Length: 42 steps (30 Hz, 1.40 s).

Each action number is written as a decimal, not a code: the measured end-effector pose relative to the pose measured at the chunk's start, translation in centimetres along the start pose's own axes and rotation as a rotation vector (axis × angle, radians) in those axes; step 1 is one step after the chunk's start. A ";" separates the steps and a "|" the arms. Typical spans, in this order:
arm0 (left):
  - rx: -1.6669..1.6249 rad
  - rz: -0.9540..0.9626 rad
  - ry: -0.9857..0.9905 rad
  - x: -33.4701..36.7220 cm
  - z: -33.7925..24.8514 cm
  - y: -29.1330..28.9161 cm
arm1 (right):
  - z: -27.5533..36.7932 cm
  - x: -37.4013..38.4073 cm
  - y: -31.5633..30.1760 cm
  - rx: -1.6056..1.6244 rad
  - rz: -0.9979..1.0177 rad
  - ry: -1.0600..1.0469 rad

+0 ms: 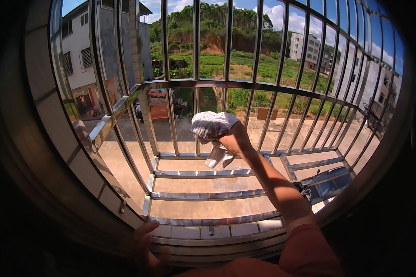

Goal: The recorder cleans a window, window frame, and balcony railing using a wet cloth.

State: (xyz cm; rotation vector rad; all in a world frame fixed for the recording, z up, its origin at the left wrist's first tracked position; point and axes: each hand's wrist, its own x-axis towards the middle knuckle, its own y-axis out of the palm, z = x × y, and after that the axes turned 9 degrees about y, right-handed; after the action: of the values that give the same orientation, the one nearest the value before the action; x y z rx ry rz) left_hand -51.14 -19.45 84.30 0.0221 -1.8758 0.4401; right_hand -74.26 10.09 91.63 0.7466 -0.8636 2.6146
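My right arm reaches out through the window opening, and my right hand [234,139] is closed on a whitish, textured cloth [212,124]. The cloth bunches over the fingers, and a loose end hangs below. Behind it are the upright bars of a shiny metal window guard [245,85]; whether the cloth touches a bar I cannot tell. Down at the lower left, in shadow, my left hand [147,242] is beside the window frame [208,251], its fingers apart and nothing seen in them. Part of that hand is lost in the dark.
Flat metal rails [208,195] form the guard's floor, with gaps showing the paved ground below. A tiled sill [189,231] runs along the near edge. At the right, a dark flat panel [330,184] lies on the rails. Tiled wall [55,122] borders the left side.
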 end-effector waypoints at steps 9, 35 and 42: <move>-0.805 -0.372 -0.736 6.4 5.2 12.9 | 6.7 -9.4 -3.7 0.665 0.788 0.373; 0.833 -0.073 0.083 37.4 30.5 15.4 | -6.0 -35.1 -10.3 -0.387 -0.176 0.668; 1.041 0.030 0.522 30.4 34.5 14.6 | -6.1 -34.6 -10.1 -0.376 -0.116 0.606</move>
State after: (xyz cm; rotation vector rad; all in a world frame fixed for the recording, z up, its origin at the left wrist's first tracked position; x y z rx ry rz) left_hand -96.47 -10.59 98.34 0.5213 -0.9813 1.2634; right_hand -43.85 18.06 72.91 -0.0947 -1.0229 2.2623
